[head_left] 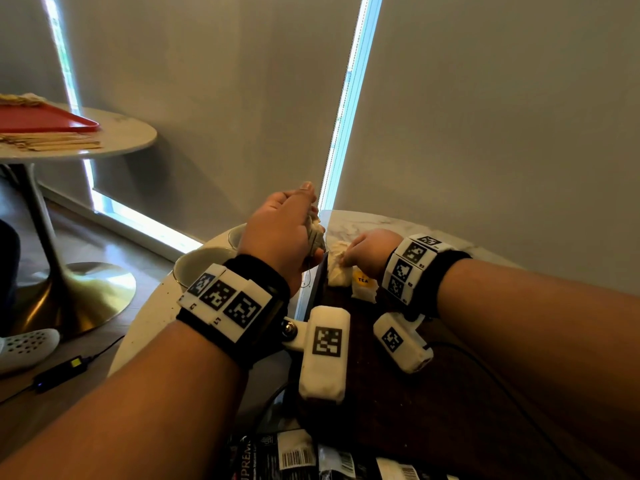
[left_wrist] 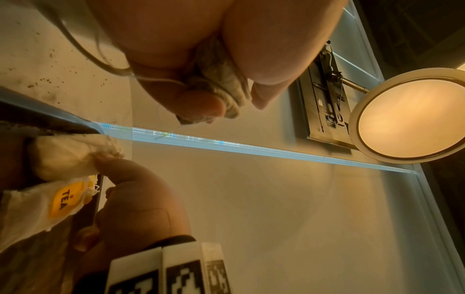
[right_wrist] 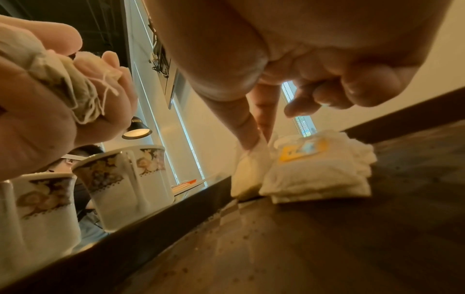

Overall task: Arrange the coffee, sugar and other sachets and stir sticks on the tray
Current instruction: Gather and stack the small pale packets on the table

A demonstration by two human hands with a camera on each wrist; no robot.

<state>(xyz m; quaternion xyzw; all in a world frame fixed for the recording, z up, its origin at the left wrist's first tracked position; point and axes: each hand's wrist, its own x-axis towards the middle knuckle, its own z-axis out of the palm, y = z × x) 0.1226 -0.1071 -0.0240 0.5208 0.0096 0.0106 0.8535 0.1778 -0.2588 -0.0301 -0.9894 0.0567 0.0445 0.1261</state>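
My left hand (head_left: 304, 216) grips a bunch of crumpled tea bags (head_left: 316, 237) with loose strings above the left edge of the dark wooden tray (head_left: 381, 393). The same bunch (left_wrist: 221, 87) shows between thumb and fingers in the left wrist view. My right hand (head_left: 346, 259) pinches the top of a white tea bag (head_left: 337, 273) standing in the tray's far left corner. In the right wrist view, thumb and forefinger (right_wrist: 247, 139) hold that bag (right_wrist: 247, 173). Beside it lies a tea bag with a yellow TEA tag (head_left: 363, 284), also seen close up (right_wrist: 317, 171).
Two white floral cups (right_wrist: 125, 179) (right_wrist: 42, 208) stand on the marble table just left of the tray. Black sachets (head_left: 294, 455) lie at the near edge. A second round table at far left carries a red tray (head_left: 45, 121) and wooden stir sticks (head_left: 52, 142).
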